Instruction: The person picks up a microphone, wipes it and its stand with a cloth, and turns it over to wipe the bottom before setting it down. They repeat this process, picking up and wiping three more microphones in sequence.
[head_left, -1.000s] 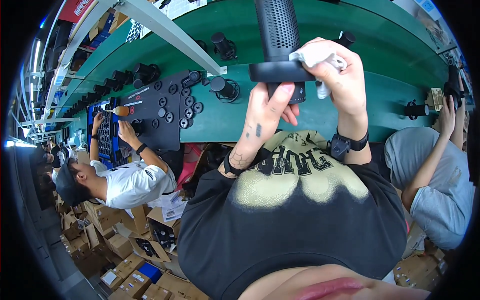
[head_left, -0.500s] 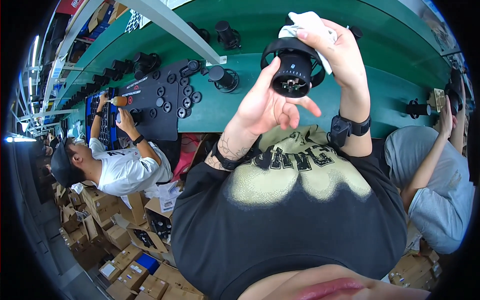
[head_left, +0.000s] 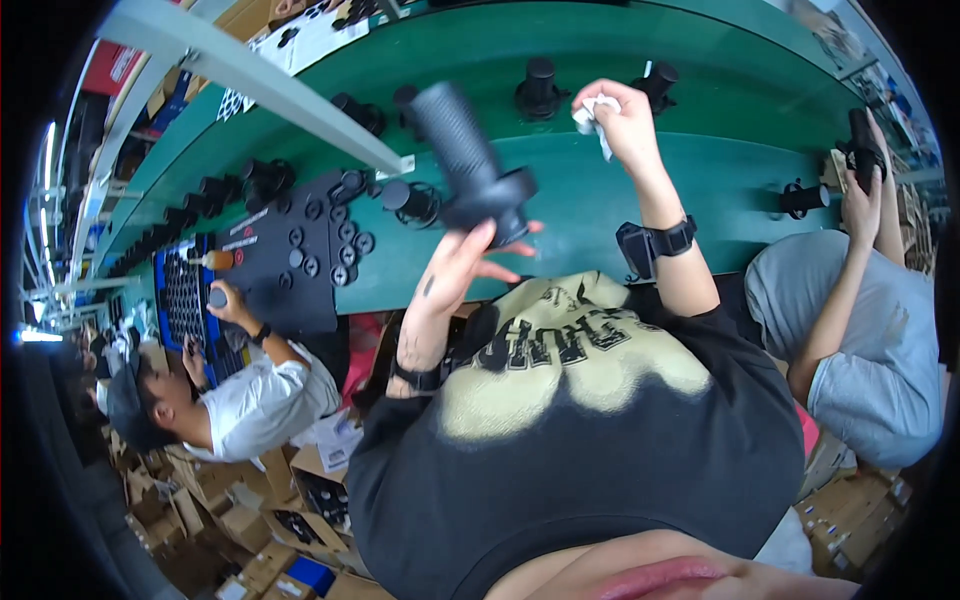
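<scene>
In my left hand (head_left: 448, 272) is a black microphone (head_left: 462, 150), gripped near its lower end. Its long textured barrel points up and to the left, smeared by motion, and a wide ring surrounds its lower part. Some fingers of that hand stretch out to the right beyond the base. Farther right and raised over the green bench, my right hand (head_left: 628, 118) pinches a crumpled white cloth (head_left: 597, 113). The cloth is apart from the microphone. A similar black microphone (head_left: 410, 203) stands on the bench just left of the held one.
The green bench (head_left: 700, 175) carries several more black units along its back. On the left a dark mat (head_left: 290, 265) holds small round black parts, beside a blue tray (head_left: 185, 300). A metal post (head_left: 270, 85) slants overhead. Co-workers sit on both sides; cardboard boxes (head_left: 230, 490) lie behind.
My right hand has drawn the cloth off the microphone and away from it. My left hand has moved left and turned the microphone, so its open underside no longer shows.
</scene>
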